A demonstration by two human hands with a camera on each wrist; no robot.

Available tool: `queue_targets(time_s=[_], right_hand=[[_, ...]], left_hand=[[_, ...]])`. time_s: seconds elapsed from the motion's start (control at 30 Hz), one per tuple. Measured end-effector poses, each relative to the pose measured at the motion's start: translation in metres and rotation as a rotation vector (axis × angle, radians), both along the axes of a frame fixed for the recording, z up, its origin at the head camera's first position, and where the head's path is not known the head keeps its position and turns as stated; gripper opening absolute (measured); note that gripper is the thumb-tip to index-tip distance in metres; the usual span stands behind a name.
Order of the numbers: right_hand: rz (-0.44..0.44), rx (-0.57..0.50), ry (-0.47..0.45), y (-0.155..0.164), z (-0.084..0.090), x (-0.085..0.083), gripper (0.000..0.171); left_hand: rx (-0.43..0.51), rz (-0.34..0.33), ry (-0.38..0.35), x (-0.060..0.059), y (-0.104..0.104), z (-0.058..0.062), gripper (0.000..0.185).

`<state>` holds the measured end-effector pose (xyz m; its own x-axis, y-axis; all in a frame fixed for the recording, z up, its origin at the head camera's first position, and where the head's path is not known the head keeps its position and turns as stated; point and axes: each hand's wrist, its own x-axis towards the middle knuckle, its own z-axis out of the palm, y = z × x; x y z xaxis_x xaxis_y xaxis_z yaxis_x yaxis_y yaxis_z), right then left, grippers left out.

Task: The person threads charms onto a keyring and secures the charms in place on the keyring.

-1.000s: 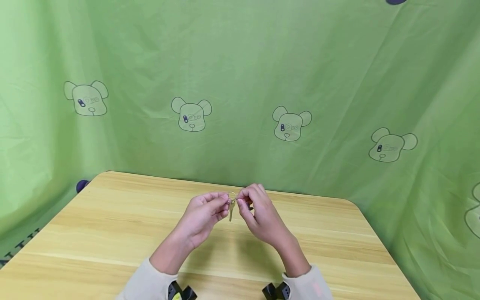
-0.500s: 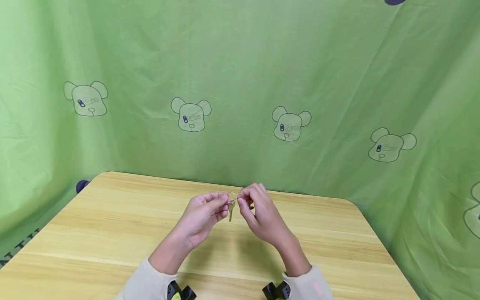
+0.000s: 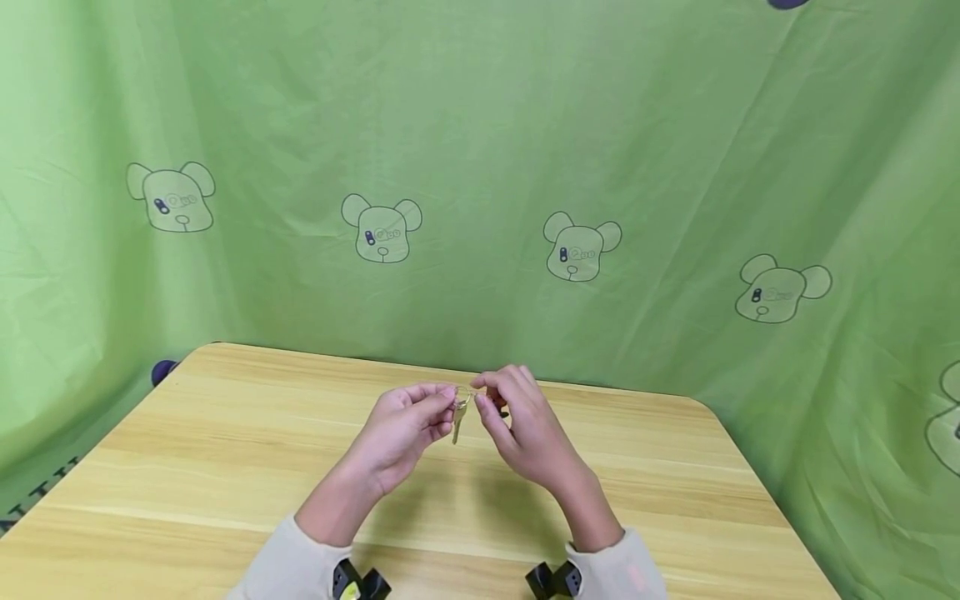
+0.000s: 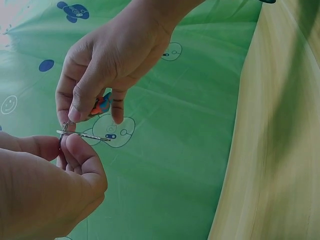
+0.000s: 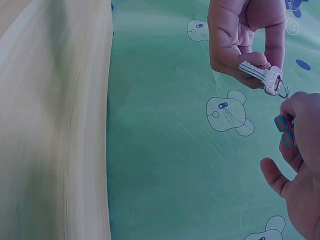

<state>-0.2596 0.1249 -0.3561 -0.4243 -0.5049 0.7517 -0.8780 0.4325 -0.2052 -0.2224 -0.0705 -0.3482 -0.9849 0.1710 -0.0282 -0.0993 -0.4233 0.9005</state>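
Observation:
Both hands are raised a little above the wooden table, meeting near its far edge. My left hand pinches a small silver key by its head, and the blade hangs down; the right wrist view shows the key clearly between thumb and fingers. A thin metal key ring passes through the key's head. My right hand pinches this ring with thumb and forefinger. A small red-and-blue striped thing is tucked under the right hand's fingers; what it is cannot be made out.
A green cloth with bear prints hangs behind the table and drapes round its sides. A dark blue round thing shows at the table's far left corner. Black wrist mounts sit at both sleeves.
The key's blade has swung slightly to the left and the right hand's fingers have shifted a little on the ring. Both hands stay in the same place.

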Motion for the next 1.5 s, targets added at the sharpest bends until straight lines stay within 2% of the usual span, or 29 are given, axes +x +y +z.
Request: queue_targets(time_s=[0.2,0.5,0.8,0.93,1.03,1.23,1.33,1.5], right_hand=[[0.023,0.005,-0.001,0.0004,0.0004,0.0004,0.006],[0.036,-0.012,0.038,0.0005,0.0005,-0.0009,0.007],[0.037,-0.019,0.050,0.0015,0.0012,-0.0002,0.006],[0.041,-0.006,0.048,0.0017,0.0020,0.0012,0.007],[0.046,0.000,0.044,0.0015,0.0024,0.0022,0.007],[0.020,-0.022,0.073,0.0010,0.0026,0.0020,0.007],[-0.005,-0.039,0.089,0.0011,0.0025,0.0019,0.008],[-0.035,-0.048,0.110,0.0004,0.0023,0.0021,0.009]], left_hand=[[-0.005,0.006,-0.012,0.0001,-0.0012,0.0004,0.008],[-0.020,-0.007,0.006,-0.0003,-0.0012,-0.0011,0.009],[-0.109,-0.018,0.056,-0.0016,-0.0029,-0.0048,0.017],[-0.208,-0.041,0.110,-0.0023,-0.0063,-0.0049,0.021],[-0.278,-0.033,0.146,-0.0021,-0.0081,-0.0040,0.025],[-0.338,0.071,0.197,-0.0015,-0.0048,-0.0032,0.022],[-0.413,0.115,0.286,0.0000,-0.0033,-0.0031,0.016],[-0.607,0.148,0.454,0.0023,-0.0012,-0.0044,0.014]])
